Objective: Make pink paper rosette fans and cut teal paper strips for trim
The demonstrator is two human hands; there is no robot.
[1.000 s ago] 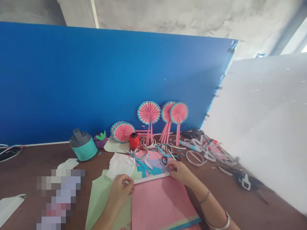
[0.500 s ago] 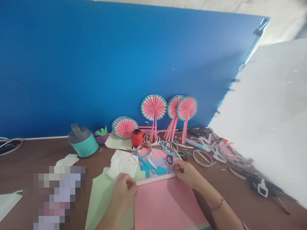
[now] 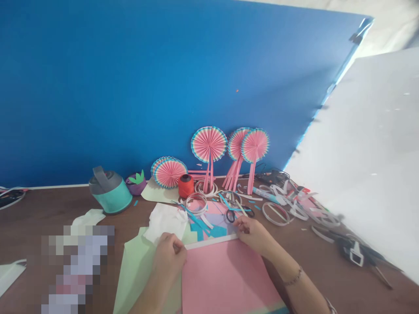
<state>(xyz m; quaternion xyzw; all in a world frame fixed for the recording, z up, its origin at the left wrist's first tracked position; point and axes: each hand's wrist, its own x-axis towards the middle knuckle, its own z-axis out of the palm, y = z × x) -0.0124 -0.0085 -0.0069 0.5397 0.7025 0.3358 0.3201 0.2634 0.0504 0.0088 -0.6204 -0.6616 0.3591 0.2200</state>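
A sheet of pink paper (image 3: 225, 274) lies in front of me, with a narrow white strip (image 3: 211, 241) along its far edge. At the left end of that strip, the fingers of my left hand (image 3: 170, 257) are pinched together. My right hand (image 3: 253, 235) pinches the strip's right end, close to the black handles of a pair of scissors (image 3: 231, 216). Green paper (image 3: 134, 266) lies partly under my left forearm, and a crumpled white sheet (image 3: 166, 220) sits just beyond that hand. Blue paper scraps (image 3: 203, 231) are scattered behind the strip.
Pleated pink paper fans (image 3: 209, 144) lean against the blue board (image 3: 131, 87). A red thread spool (image 3: 186, 186), a teal container (image 3: 113, 192) and a purple pot (image 3: 135, 185) stand at the back. Tape rings (image 3: 276, 213), white strips and a black glue gun (image 3: 355, 250) are on the right.
The view has shifted slightly. Both hands stay at the two ends of the white strip, and the pink sheet has barely moved.
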